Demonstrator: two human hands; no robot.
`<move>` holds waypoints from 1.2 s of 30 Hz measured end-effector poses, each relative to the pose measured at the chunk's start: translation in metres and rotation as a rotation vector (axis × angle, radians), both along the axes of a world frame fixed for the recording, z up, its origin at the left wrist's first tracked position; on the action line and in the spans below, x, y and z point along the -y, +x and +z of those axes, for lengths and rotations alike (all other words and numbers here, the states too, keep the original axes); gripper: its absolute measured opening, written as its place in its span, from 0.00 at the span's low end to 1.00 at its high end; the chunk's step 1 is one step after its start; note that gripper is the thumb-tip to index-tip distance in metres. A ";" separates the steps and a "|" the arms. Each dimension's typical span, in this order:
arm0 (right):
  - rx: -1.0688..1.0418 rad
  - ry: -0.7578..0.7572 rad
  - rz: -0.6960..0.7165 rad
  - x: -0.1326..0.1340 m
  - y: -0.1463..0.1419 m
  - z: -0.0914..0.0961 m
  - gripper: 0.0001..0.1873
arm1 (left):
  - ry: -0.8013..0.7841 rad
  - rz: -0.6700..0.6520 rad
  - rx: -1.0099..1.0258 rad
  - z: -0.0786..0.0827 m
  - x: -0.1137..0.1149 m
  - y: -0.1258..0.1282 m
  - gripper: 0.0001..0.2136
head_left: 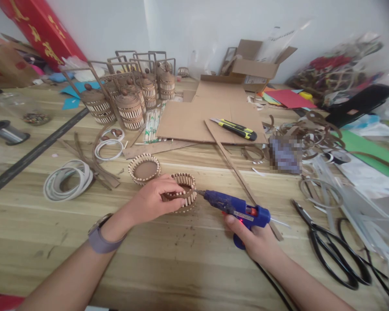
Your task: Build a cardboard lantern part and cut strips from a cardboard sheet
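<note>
My left hand [157,196] pinches a curved brown strip [188,193] at a small round basket [190,201] with a wall of short pale sticks. My fingers partly hide this basket. In my right hand [259,242] is a blue hot glue gun [227,203] with a small red light glowing. Its nozzle points left, right by the basket's rim; whether it touches cannot be made out. A second round stick basket [145,168] with a brown base sits just behind my left hand, apart from the glue gun.
Finished lidded baskets with tall handles [129,110] stand at the back left. A cardboard sheet [194,116] carries a utility knife [235,128]. Black scissors [333,250] lie right, near brown strip coils [311,134]. White tape rolls [68,180] lie left. A long strip [230,162] crosses behind the glue gun.
</note>
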State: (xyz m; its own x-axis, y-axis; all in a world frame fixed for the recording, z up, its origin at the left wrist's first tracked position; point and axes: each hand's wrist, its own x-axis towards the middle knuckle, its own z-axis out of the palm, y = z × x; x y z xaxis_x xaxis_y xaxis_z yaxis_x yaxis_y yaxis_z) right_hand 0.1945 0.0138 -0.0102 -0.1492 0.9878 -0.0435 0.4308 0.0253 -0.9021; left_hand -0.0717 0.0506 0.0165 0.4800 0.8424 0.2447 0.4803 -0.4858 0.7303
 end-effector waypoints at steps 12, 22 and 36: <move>0.009 0.077 0.159 -0.003 0.002 -0.003 0.23 | -0.006 -0.018 -0.018 0.000 0.000 0.000 0.09; 0.032 0.105 0.152 -0.004 0.001 -0.001 0.24 | 0.009 -0.010 -0.021 0.001 0.000 0.001 0.09; 0.047 0.052 0.088 -0.006 0.004 -0.005 0.24 | 0.047 -0.032 0.005 0.001 -0.001 0.001 0.07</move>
State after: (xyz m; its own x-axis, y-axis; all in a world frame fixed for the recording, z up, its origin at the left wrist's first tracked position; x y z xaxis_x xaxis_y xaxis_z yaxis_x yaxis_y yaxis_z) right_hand 0.1986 0.0196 -0.0155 -0.2342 0.9722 -0.0018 0.4671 0.1109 -0.8772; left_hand -0.0712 0.0512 0.0179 0.5056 0.8140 0.2861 0.4601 -0.5349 0.7086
